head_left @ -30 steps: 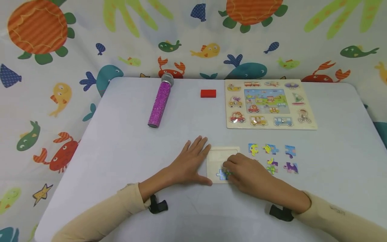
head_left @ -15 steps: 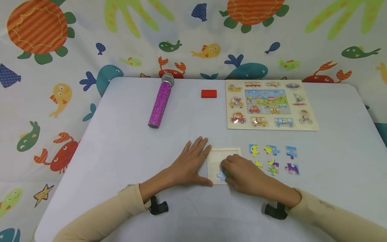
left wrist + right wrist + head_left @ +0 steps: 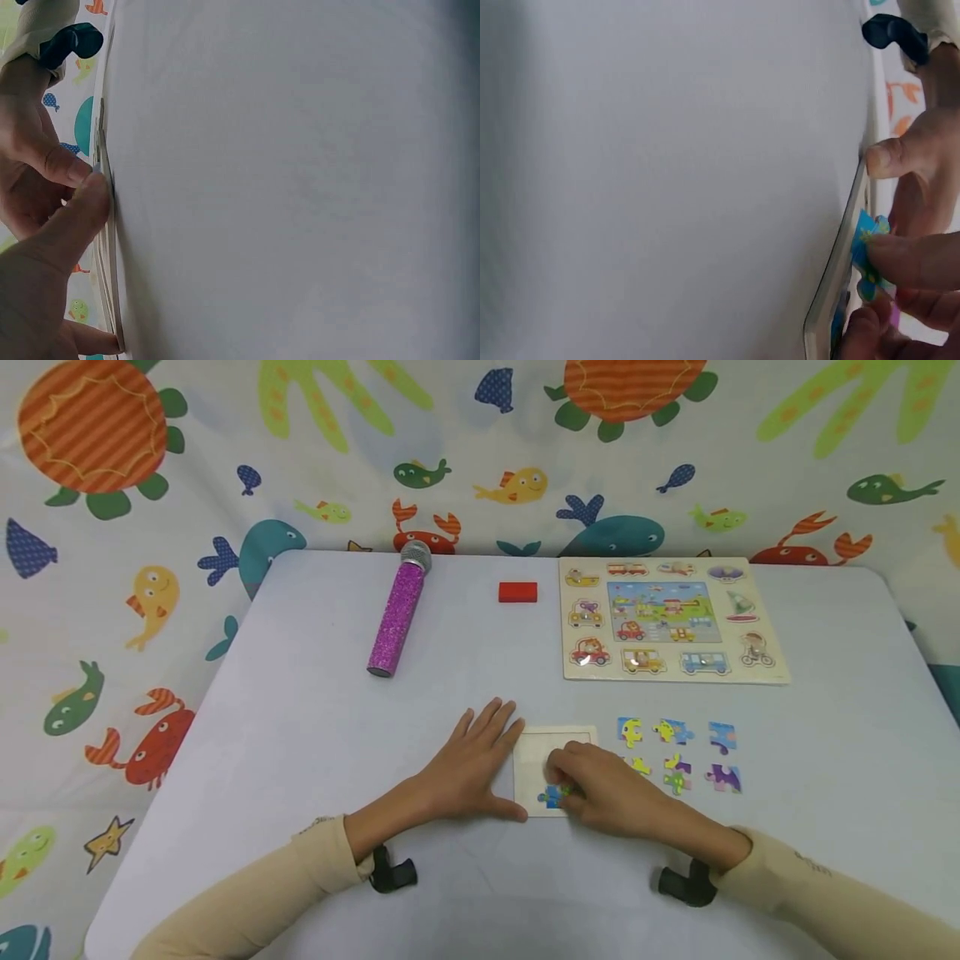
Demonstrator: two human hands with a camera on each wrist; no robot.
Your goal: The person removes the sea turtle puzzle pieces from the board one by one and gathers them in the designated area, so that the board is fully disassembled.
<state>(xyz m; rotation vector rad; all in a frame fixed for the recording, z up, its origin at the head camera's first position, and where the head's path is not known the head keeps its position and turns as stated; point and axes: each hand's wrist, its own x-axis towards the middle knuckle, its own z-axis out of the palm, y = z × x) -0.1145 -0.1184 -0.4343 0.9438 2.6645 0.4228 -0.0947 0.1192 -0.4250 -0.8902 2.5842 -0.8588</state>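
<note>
In the head view, a small wooden puzzle tray [image 3: 536, 756] lies on the table in front of the person. The left hand [image 3: 467, 770] rests at the tray's left side, fingers spread, its thumb at the near left corner. Over the tray's right part is the right hand [image 3: 611, 789], pinching a blue and green jigsaw piece [image 3: 551, 797] near the bottom border. The right wrist view shows this jigsaw piece [image 3: 864, 244] tilted up between thumb and fingers above the tray edge [image 3: 829, 289]. The right hand hides the tray's right side.
Loose jigsaw pieces [image 3: 723, 778] lie in rows right of the tray. Behind them is a wooden vehicle peg puzzle [image 3: 675, 672]. A red block [image 3: 517, 592] and a glittery purple microphone [image 3: 396, 622] lie farther back. A sea-animal cloth [image 3: 450, 435] hangs behind the table.
The right hand has shifted slightly left over the tray, and the jigsaw piece it pinches has tilted. The left hand stays in place.
</note>
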